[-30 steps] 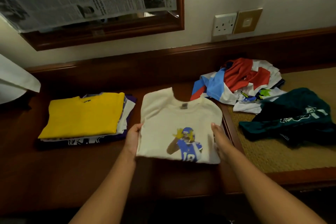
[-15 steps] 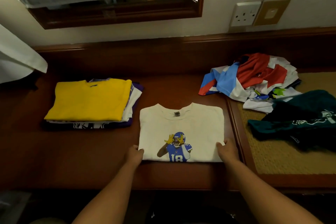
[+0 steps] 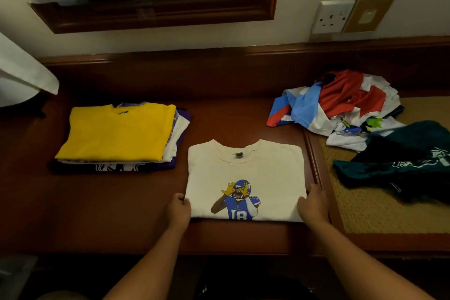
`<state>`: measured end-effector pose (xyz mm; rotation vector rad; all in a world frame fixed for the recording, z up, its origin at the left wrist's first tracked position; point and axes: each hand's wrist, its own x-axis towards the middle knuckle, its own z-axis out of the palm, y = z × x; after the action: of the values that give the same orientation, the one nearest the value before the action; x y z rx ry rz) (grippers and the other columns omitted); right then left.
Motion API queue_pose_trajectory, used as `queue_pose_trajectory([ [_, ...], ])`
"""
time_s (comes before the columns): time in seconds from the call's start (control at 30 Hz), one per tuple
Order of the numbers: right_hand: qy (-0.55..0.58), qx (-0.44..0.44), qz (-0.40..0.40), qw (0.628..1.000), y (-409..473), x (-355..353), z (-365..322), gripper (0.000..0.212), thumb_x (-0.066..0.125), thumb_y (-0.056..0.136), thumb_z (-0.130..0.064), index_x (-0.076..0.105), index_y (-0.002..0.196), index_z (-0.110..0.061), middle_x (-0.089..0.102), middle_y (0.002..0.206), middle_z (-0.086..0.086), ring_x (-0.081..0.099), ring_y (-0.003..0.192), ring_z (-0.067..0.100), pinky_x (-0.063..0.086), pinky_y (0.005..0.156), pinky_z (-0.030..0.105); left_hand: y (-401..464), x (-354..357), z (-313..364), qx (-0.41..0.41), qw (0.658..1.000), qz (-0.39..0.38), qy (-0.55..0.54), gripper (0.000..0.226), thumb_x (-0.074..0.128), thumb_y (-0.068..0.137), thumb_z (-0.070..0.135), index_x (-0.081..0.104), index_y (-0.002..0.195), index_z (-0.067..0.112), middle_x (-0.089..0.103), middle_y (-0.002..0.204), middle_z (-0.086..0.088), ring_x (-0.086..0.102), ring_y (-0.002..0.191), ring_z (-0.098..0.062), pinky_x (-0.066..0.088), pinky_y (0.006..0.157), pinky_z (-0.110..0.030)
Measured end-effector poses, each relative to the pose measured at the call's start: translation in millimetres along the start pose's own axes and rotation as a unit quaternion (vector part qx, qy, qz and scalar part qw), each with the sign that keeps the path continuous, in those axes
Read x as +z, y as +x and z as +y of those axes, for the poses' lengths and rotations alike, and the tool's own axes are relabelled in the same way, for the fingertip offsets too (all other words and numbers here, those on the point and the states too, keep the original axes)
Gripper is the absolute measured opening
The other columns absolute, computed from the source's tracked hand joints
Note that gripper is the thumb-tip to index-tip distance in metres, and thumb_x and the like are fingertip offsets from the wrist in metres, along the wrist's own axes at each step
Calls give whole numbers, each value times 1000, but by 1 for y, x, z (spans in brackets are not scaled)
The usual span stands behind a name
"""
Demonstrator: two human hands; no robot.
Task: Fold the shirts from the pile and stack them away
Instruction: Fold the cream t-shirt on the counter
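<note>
A folded white shirt (image 3: pixel 246 165) with a blue number-18 player print lies flat on the wooden desk (image 3: pixel 109 202), collar away from me. My left hand (image 3: pixel 177 209) grips its near left corner. At the near right corner my right hand (image 3: pixel 314 204) grips the shirt's edge, fingers tucked against the fabric. To the left sits a stack of folded shirts (image 3: pixel 117 134) with a yellow one on top. The unfolded pile (image 3: pixel 338 105) of red, blue and white shirts lies at the back right, with a dark green shirt (image 3: pixel 401 161) in front of it.
A woven mat (image 3: pixel 365 209) covers the desk's right section under the pile. A framed mirror (image 3: pixel 155 10) covered with newspaper and a wall socket (image 3: pixel 332 17) are on the wall behind. White cloth (image 3: pixel 22 78) hangs at the far left.
The white shirt has come toward me and now lies flat on the desk. My hands slid from its sides to its near corners.
</note>
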<state>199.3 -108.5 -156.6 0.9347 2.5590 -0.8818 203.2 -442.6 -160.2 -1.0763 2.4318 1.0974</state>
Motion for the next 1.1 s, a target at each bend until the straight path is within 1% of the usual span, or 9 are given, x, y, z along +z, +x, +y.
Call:
queue_pose_trajectory([
  [0.13,-89,-132,23,987,-8,13,-29,53,52,93,-21,35,143,-13,35,146,11,34,134,28,35,107,43,13,2,13,30,999,4,11,25,48,97,12,58,117,2,59,120,-20,55,108,-36,44,87,-37],
  [0.3,-134,-257,-57,955,-12,42,-95,49,47,98,-24,35,145,-15,34,150,8,29,138,25,28,111,39,41,2,34,-1,999,-43,-16,23,53,95,12,62,112,-1,62,118,-20,57,108,-35,42,81,-31],
  [0.43,-153,-354,-118,915,-8,75,-165,45,44,100,-23,38,143,-14,40,147,9,37,133,27,33,108,38,47,4,32,-21,997,-48,-52,8,57,92,10,61,97,6,65,109,-18,59,97,-32,44,76,-32],
  [0.53,-183,-400,-148,886,-3,103,-209,43,42,101,-22,39,143,-12,41,146,11,38,132,29,35,106,40,46,5,30,-44,992,-45,-105,5,59,91,9,58,96,7,65,99,-16,56,83,-24,40,69,-28],
  [0.63,-217,-426,-165,863,8,126,-245,42,40,101,-22,40,142,-13,39,147,10,38,131,31,36,104,41,45,5,25,-48,991,-46,-112,11,59,93,15,60,97,4,61,89,-10,54,79,-20,38,68,-27],
  [0.77,-262,-430,-176,845,19,147,-280,36,39,102,-24,45,136,-16,44,141,9,37,129,32,32,104,43,43,5,17,-24,995,-55,-85,18,55,96,25,59,97,8,63,93,-9,54,82,-18,37,68,-28],
  [0.9,-310,-418,-204,829,28,159,-301,29,48,99,-26,57,124,-16,49,133,10,30,132,32,26,107,47,40,2,14,3,998,-60,-31,19,53,97,26,57,104,8,57,91,0,52,82,-15,36,68,-26],
  [1.03,-278,-378,-188,863,40,157,-308,25,49,98,-20,60,119,-14,52,132,11,28,136,32,19,114,48,42,-1,14,4,998,-67,-14,21,53,97,27,57,106,8,61,96,-4,53,83,-16,35,67,-26],
  [1.1,-254,-370,-179,876,41,154,-303,25,47,99,-21,61,119,-15,52,131,10,31,134,32,22,113,48,42,-1,15,0,998,-64,-6,21,54,97,27,58,107,8,59,96,-2,52,84,-15,35,67,-25],
])
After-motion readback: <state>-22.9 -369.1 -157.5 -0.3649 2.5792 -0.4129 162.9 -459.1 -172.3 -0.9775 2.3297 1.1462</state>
